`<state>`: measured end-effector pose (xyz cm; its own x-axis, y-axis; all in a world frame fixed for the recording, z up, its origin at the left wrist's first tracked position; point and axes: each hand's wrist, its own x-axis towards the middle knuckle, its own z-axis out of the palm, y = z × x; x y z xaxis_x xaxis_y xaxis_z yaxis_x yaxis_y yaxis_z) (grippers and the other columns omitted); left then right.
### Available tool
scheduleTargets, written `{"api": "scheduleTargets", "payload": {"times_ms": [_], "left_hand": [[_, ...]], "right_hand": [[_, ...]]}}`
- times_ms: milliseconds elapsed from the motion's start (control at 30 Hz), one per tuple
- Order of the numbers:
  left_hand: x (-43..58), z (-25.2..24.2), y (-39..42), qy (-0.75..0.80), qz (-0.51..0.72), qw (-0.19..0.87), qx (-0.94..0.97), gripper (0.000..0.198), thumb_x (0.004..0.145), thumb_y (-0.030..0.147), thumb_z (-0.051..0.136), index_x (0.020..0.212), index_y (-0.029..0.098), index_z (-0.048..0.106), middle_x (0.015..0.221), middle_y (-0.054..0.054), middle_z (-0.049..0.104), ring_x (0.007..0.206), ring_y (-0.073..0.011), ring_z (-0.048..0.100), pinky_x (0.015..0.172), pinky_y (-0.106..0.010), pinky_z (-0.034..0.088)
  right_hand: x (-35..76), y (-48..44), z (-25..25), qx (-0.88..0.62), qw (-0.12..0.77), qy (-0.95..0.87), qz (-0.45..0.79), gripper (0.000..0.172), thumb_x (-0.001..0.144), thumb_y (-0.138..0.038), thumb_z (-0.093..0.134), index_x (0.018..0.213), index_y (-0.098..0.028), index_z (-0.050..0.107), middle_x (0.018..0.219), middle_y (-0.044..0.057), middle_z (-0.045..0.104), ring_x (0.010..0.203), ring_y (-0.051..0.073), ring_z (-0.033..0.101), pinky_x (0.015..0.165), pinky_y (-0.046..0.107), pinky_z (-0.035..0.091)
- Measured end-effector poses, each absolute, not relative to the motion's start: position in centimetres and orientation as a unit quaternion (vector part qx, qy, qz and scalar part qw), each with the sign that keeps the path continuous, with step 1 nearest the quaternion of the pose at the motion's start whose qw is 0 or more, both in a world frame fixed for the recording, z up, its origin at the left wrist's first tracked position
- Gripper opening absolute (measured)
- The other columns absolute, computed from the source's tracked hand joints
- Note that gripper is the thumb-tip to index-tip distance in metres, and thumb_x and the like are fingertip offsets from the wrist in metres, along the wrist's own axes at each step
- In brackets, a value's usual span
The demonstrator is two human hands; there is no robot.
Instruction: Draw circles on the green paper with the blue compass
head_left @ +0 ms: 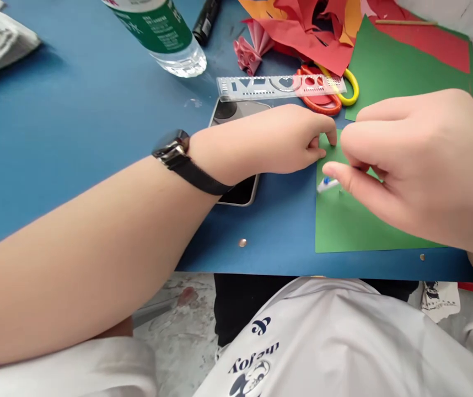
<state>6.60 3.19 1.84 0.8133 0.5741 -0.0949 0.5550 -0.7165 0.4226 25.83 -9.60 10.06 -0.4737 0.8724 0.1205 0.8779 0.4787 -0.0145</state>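
Observation:
A sheet of green paper (356, 231) lies near the table's front edge. My left hand (290, 138) reaches across to its upper left part, with bent, slightly parted fingertips resting on the paper and nothing visible in them. Over the sheet, my right hand (418, 160) is closed around what looks like a pen (326, 184). Only a slim white end with a blue spot sticks out past the thumb; the rest is hidden by the hand. A phone (240, 190) lies under my left wrist, partly covered.
Beyond my hands lie a clear ruler (257, 88), scissors with red and yellow handles (351, 88), a folded pink paper piece (248, 55) and red paper scraps (302, 38). A water bottle (170, 38) stands beside a black marker (207, 22). More green paper (406, 71) is at the back right.

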Motion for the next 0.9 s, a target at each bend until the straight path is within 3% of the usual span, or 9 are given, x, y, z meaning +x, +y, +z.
{"api": "scheduleTargets", "payload": {"times_ms": [167, 300, 400, 633, 733, 900], "left_hand": [[6.9, 1.9, 3.2, 0.302, 0.012, 0.224, 0.926, 0.034, 0.114, 0.018, 0.063, 0.137, 0.018, 0.089, 0.114, -0.010, 0.091, 0.099, -0.0270, 0.075, 0.086, -0.037, 0.047], [7.0, 2.4, 3.0, 0.303, 0.005, 0.231, 0.925, 0.040, 0.109, 0.013, 0.064, 0.140, 0.020, 0.089, 0.107, -0.008, 0.090, 0.088, -0.0241, 0.070, 0.081, -0.036, 0.046], [7.1, 2.4, 3.1, 0.310, -0.002, 0.230, 0.922, 0.045, 0.107, 0.012, 0.064, 0.143, 0.020, 0.089, 0.105, -0.007, 0.089, 0.084, -0.0242, 0.069, 0.081, -0.036, 0.047], [6.9, 1.8, 3.4, 0.317, 0.001, 0.248, 0.915, 0.036, 0.110, 0.016, 0.063, 0.134, 0.021, 0.089, 0.102, -0.006, 0.085, 0.089, -0.0251, 0.071, 0.085, -0.036, 0.048], [6.8, 1.6, 3.6, 0.319, 0.001, 0.250, 0.914, 0.039, 0.109, 0.014, 0.063, 0.138, 0.021, 0.088, 0.102, -0.005, 0.085, 0.088, -0.0237, 0.070, 0.084, -0.035, 0.047], [6.3, 1.0, 4.0, 0.322, 0.016, 0.248, 0.914, 0.043, 0.103, 0.023, 0.065, 0.139, 0.026, 0.088, 0.095, -0.001, 0.081, 0.080, -0.0233, 0.070, 0.084, -0.036, 0.052]], "right_hand": [[25.5, -8.6, 9.8, -0.545, 0.038, -0.836, -0.052, 0.048, 0.117, -0.022, 0.069, 0.078, -0.025, 0.040, 0.070, 0.000, 0.041, 0.067, 0.017, 0.035, 0.071, 0.039, 0.029], [26.8, -8.9, 9.7, -0.543, 0.050, -0.838, -0.016, 0.050, 0.117, -0.025, 0.072, 0.077, -0.025, 0.043, 0.067, 0.000, 0.044, 0.068, 0.019, 0.047, 0.076, 0.040, 0.037], [28.0, -8.8, 9.3, -0.529, 0.064, -0.846, -0.002, 0.055, 0.116, -0.025, 0.076, 0.077, -0.026, 0.037, 0.064, -0.002, 0.044, 0.066, 0.018, 0.046, 0.077, 0.041, 0.040], [29.9, -8.4, 9.2, -0.502, 0.110, -0.858, 0.001, 0.050, 0.115, -0.030, 0.081, 0.080, -0.026, 0.046, 0.067, -0.001, 0.054, 0.071, 0.019, 0.058, 0.078, 0.040, 0.045], [30.5, -8.8, 10.4, -0.514, 0.117, -0.849, -0.017, 0.049, 0.116, -0.036, 0.083, 0.080, -0.026, 0.051, 0.068, -0.002, 0.053, 0.071, 0.018, 0.056, 0.080, 0.041, 0.042], [31.7, -8.1, 11.8, -0.558, 0.139, -0.817, -0.053, 0.046, 0.120, -0.050, 0.078, 0.087, -0.025, 0.058, 0.081, 0.001, 0.063, 0.077, 0.019, 0.050, 0.087, 0.046, 0.031]]}}
